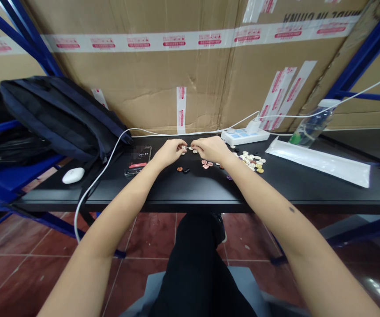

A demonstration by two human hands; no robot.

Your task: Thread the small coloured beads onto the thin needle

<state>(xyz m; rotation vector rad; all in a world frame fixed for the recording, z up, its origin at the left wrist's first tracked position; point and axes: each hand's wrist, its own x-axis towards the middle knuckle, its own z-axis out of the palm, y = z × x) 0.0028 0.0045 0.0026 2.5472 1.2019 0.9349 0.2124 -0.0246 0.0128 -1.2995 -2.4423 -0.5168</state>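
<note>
My left hand (171,151) is closed in a pinch over the black table, and a small pale button-like piece (184,148) shows at its fingertips. Facing it, my right hand (212,148) pinches a thin pale strand (189,147) that spans the narrow gap between both hands; whether it is a thread or a needle I cannot tell. Just below the fingertips lie a few pale pieces (195,151). Nearer me are an orange piece (180,169), a black piece (186,170) and several pink pieces (205,164). Beside my right wrist spreads a pile of mostly cream pieces (251,161).
A phone (140,159) and a white earbud case (73,175) lie left, by a dark backpack (61,114). A power strip (245,136), a white packet (318,162) and a bottle (314,125) are right. A white cable (110,156) crosses the table (163,189). Cardboard (150,88) stands behind.
</note>
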